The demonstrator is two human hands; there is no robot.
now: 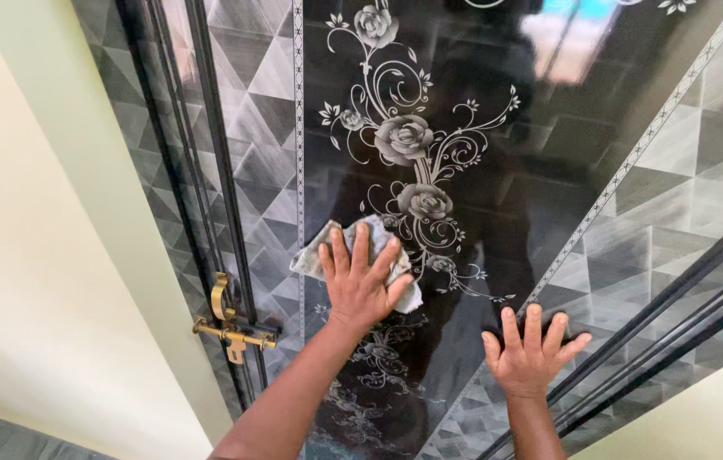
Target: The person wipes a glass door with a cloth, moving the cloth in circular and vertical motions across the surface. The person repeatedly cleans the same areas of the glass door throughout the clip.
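Grey cloth lies pinned under our left hand, fingers spread flat, pressing it against the glossy black door panel just at seven o'clock of the rose pattern. At four o'clock from it our right hand rests open-palmed on the panel, holding nothing. A brass latch sits at nine o'clock of the cloth hand, by the cream wall.

Brass latch, perhaps cream wall

Pale cream walls flank the scene, with a brass latch by the frame.
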